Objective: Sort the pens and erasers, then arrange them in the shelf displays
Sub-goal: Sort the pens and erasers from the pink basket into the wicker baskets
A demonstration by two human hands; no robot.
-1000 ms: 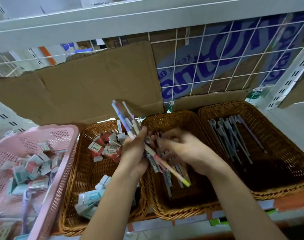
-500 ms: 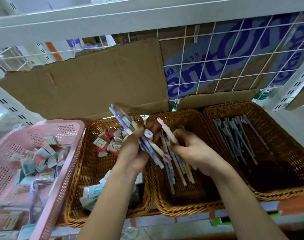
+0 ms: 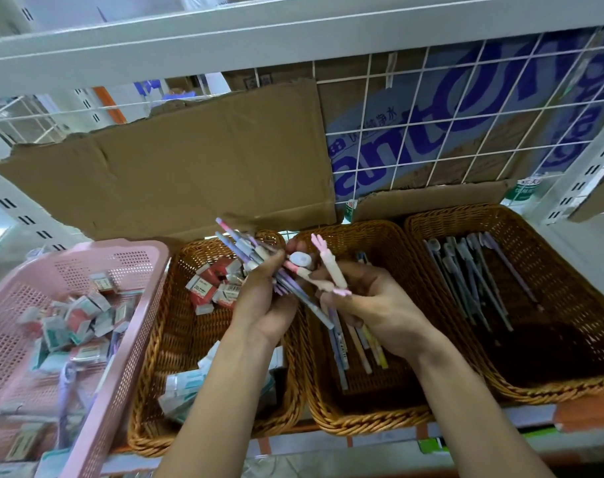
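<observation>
Sorting pens is the step in hand. The left hand (image 3: 264, 305) grips a bundle of pens (image 3: 240, 248) over the edge between the eraser basket (image 3: 145, 374) and the middle basket (image 3: 362, 420). The right hand (image 3: 376, 308) pinches one cream pen with a pink top (image 3: 332, 269), held upright just beside the bundle. The next move, I judge, calls for matching that pen to its kind, then laying it lengthwise among the pens in the middle basket or the right basket (image 3: 569, 270).

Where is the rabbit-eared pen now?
Mid-frame in the head view, the right hand pinches the pen over the middle basket, beside the pen bundle in the left hand.
</observation>
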